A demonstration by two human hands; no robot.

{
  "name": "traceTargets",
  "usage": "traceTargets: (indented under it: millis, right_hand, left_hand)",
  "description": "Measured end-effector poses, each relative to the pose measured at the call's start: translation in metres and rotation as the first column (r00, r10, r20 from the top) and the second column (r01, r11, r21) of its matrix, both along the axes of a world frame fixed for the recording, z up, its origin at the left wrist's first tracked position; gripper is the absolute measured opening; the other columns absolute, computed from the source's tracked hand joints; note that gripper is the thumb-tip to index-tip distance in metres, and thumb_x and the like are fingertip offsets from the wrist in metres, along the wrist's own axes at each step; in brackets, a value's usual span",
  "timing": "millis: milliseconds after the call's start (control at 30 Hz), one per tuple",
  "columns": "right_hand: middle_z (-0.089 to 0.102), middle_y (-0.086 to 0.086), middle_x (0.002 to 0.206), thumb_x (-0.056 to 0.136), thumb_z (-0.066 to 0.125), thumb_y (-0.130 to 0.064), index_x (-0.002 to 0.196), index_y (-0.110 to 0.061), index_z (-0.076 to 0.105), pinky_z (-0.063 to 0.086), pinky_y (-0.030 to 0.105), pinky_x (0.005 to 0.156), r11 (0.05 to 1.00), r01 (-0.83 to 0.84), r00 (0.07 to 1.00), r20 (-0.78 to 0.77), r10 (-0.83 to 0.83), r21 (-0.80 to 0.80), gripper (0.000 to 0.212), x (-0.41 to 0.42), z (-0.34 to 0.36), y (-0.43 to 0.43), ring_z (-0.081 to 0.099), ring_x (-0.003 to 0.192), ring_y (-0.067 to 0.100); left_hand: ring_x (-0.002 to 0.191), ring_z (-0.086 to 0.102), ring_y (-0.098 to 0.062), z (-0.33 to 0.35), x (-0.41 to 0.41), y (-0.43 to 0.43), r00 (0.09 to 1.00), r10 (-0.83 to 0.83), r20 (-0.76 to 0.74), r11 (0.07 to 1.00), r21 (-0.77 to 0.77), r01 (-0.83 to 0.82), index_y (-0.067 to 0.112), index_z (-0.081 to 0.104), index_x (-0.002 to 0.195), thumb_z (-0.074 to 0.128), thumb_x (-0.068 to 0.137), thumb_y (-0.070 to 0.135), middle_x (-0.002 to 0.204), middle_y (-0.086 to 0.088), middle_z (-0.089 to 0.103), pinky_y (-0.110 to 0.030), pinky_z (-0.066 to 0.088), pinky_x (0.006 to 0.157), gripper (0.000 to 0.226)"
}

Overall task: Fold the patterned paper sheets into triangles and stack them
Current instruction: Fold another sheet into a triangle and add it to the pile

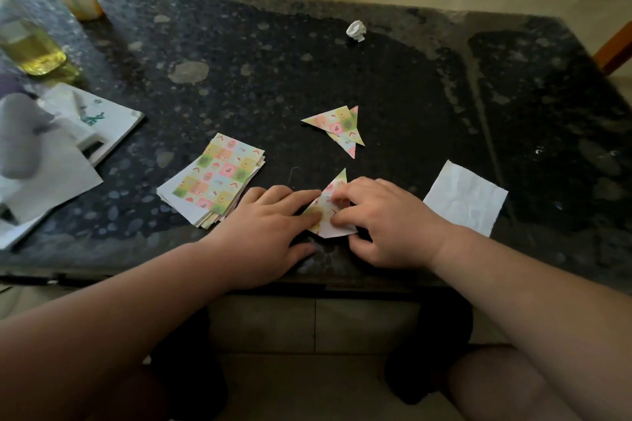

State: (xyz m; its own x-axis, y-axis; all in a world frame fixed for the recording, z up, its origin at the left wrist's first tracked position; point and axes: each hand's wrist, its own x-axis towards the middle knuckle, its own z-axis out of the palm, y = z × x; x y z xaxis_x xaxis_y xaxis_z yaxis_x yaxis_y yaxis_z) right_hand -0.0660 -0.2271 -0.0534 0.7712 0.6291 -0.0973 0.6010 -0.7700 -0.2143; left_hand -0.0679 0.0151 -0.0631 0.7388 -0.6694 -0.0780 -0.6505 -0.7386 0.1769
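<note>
Dark speckled stone bench point(273, 79), near its front edge: the left hand point(270, 232) lies flat, straight fingers pressing a half-folded patterned sheet point(339, 181). The right hand point(383, 219) pinches the sheet's other side, fingers curled on top. Just left sits the stack of unfolded sheets point(215, 178); beyond, two folded triangles point(337, 125) overlap.

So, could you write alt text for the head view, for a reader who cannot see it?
The left hand presses and the right hand pinches a part-folded patterned sheet on a dark table. A stack of flat sheets lies to the left, folded triangles beyond, a white paper to the right.
</note>
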Motion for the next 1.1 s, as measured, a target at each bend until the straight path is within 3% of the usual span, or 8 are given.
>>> traceTargets:
  millis: [100,233,333,467,633,833,967,1100]
  right_hand:
    - [0.068,0.004,0.116,0.083,0.057,-0.029,0.099,-0.022,0.080,0.054,0.046,0.083,0.997,-0.030,0.998,0.055,0.026,0.070,0.029,0.000,-0.007,-0.002,0.063,0.108,0.029]
    - [0.071,0.000,0.118,0.087,0.070,-0.021,0.099,-0.019,0.081,0.053,0.049,0.092,0.961,0.070,0.998,-0.017,-0.068,0.269,0.017,0.003,-0.010,-0.006,0.061,0.114,0.021]
    - [0.067,-0.002,0.120,0.084,0.079,-0.019,0.106,-0.017,0.079,0.048,0.035,0.100,0.954,0.096,0.994,-0.077,-0.077,0.284,0.022,0.007,-0.010,-0.009,0.057,0.115,0.017]
    - [0.054,-0.010,0.123,0.086,0.079,-0.035,0.119,-0.023,0.074,0.037,0.020,0.104,0.964,0.147,0.979,-0.169,-0.110,0.221,0.036,0.007,-0.010,-0.009,0.046,0.118,0.009]
    - [0.056,-0.015,0.114,0.090,0.078,-0.030,0.096,-0.024,0.077,0.038,0.018,0.099,0.894,0.335,0.912,-0.343,-0.227,0.298,0.009,0.018,-0.011,-0.004,0.050,0.115,0.003]
    - [0.058,-0.015,0.107,0.092,0.071,-0.044,0.071,-0.032,0.065,0.036,0.009,0.081,0.870,0.429,0.861,-0.401,-0.312,0.244,0.026,0.022,-0.005,0.000,0.053,0.094,-0.007]
    - [0.057,-0.012,0.103,0.097,0.068,-0.035,0.067,-0.017,0.064,0.037,0.012,0.073,0.839,0.498,0.838,-0.371,-0.400,0.220,0.035,0.021,-0.004,0.008,0.054,0.091,0.002]
    - [0.059,-0.003,0.103,0.098,0.066,-0.038,0.073,-0.004,0.068,0.049,0.031,0.082,0.814,0.557,0.805,-0.346,-0.482,0.163,0.042,0.022,-0.004,0.017,0.059,0.097,0.016]
  left_hand:
    - [0.129,0.043,-0.017,-0.003,-0.002,0.002,1.000,0.006,0.005,1.000,0.000,-0.006,0.033,0.054,0.143,0.033,0.096,0.064,0.153,0.012,0.042,-0.042,0.038,0.105,0.060]
    - [0.107,0.050,-0.018,-0.005,0.002,0.001,0.993,0.115,-0.014,0.969,-0.219,-0.115,0.028,0.076,0.111,0.066,0.094,0.043,0.114,0.012,0.059,-0.044,0.044,0.096,0.025]
    - [0.101,0.048,-0.014,-0.005,0.006,-0.001,0.988,0.150,-0.030,0.959,-0.238,-0.152,0.028,0.077,0.106,0.069,0.094,0.035,0.104,0.013,0.057,-0.042,0.044,0.095,0.016]
    - [0.094,0.052,-0.016,-0.007,0.005,0.000,0.990,0.136,-0.020,0.957,-0.257,-0.137,0.026,0.077,0.099,0.070,0.094,0.032,0.097,0.011,0.059,-0.043,0.047,0.086,0.011]
    - [0.103,0.043,-0.008,-0.001,0.004,-0.006,0.930,0.334,-0.154,0.907,-0.216,-0.362,0.040,0.067,0.093,0.058,0.099,0.043,0.102,0.018,0.052,-0.032,0.029,0.096,0.011]
    - [0.114,0.039,-0.013,0.006,0.010,-0.012,0.878,0.421,-0.227,0.892,-0.072,-0.446,0.042,0.057,0.095,0.048,0.103,0.047,0.110,0.016,0.047,-0.037,0.026,0.102,0.013]
    - [0.117,0.041,-0.016,0.005,0.009,-0.015,0.854,0.466,-0.232,0.871,-0.046,-0.488,0.040,0.058,0.096,0.047,0.104,0.047,0.109,0.013,0.048,-0.040,0.027,0.104,0.016]
    - [0.116,0.040,-0.016,0.007,0.008,-0.020,0.843,0.483,-0.239,0.862,-0.039,-0.505,0.039,0.059,0.097,0.046,0.104,0.048,0.110,0.012,0.047,-0.040,0.027,0.103,0.017]
